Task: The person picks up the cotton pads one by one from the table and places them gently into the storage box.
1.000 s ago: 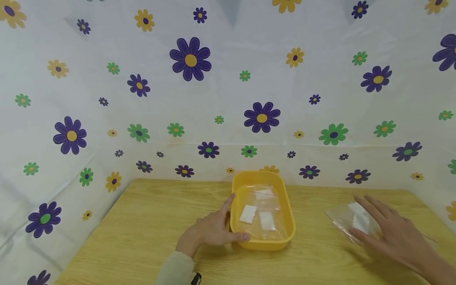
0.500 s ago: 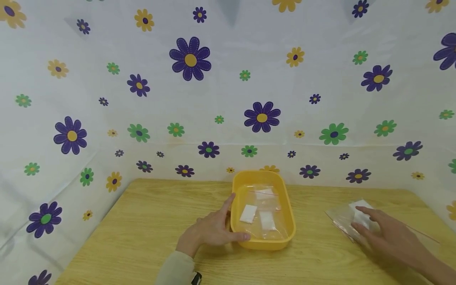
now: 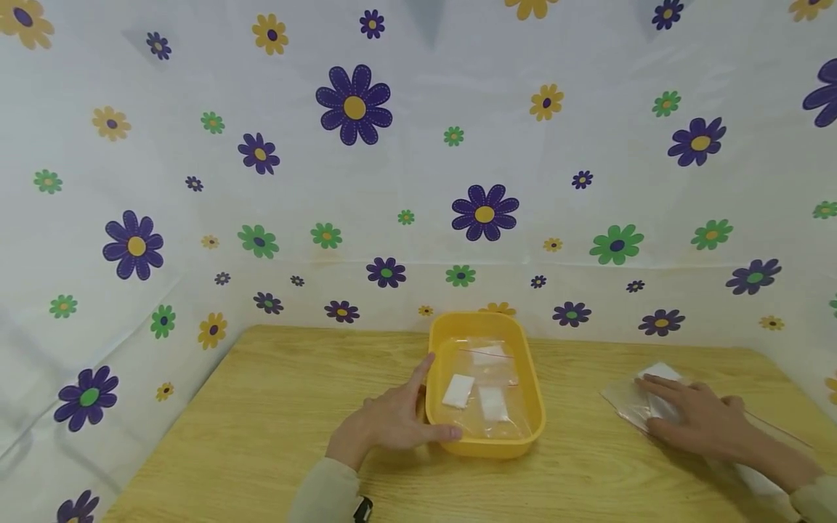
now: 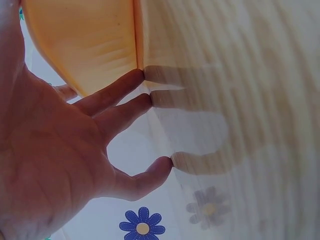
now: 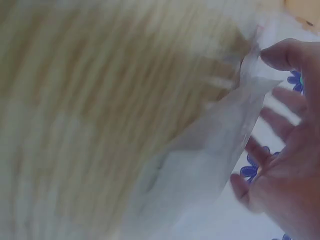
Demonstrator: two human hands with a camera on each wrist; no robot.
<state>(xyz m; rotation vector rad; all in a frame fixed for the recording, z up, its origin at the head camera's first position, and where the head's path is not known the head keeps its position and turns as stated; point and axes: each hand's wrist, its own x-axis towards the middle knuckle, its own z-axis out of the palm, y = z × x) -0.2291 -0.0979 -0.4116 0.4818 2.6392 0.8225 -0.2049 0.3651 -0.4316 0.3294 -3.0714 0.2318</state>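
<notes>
A yellow plastic tray (image 3: 537,396) stands on the table, holding several clear zip bags (image 3: 500,372) with white rectangles in them. At its near left corner is my left hand (image 3: 389,421), thumb against the near rim and index finger along the left side. In the left wrist view, the other fingertips (image 4: 146,100) rest spread on the tabletop. On the right, my right hand (image 3: 702,421) lies over a stack of clear zip bags (image 3: 621,399), around a white rectangle (image 3: 659,371). The right wrist view shows its thumb at the edge of a bag (image 5: 200,160), fingers apart.
The wood-grain table (image 3: 261,436) ends at the back against a white flowered cloth (image 3: 405,174), which also hangs at both sides. A red zip strip (image 3: 778,428) and more clear plastic extend beneath my right wrist.
My right hand has pulled back from the bags, then moved down over them again, fingers lower on the white rectangle. The left hand and tray keep their place.
</notes>
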